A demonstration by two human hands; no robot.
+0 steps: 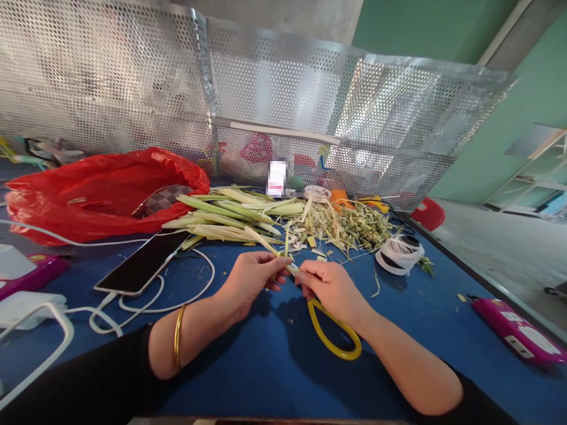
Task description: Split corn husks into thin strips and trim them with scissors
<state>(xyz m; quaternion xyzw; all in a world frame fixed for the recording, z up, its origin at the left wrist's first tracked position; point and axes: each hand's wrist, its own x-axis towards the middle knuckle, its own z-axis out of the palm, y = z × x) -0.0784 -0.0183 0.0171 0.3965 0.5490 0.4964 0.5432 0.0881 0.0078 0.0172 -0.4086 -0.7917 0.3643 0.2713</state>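
Observation:
My left hand [252,277] and my right hand [330,286] meet above the blue table [266,366], both pinching one thin pale green leaf strip [271,248] between their fingertips. The strip runs up and left from my fingers toward a pile of long green stalks [230,215]. Yellow-handled scissors [334,330] lie on the table under my right wrist, their blades hidden by the hand. A gold bangle sits on my left forearm.
Shredded leaf scraps [349,227] lie behind my hands. A red plastic bag [97,189] is at back left, a phone [142,262] with white cables at left, a white tape roll [398,252] at right, a pink case [518,330] far right. Perforated metal screens [283,106] wall the back.

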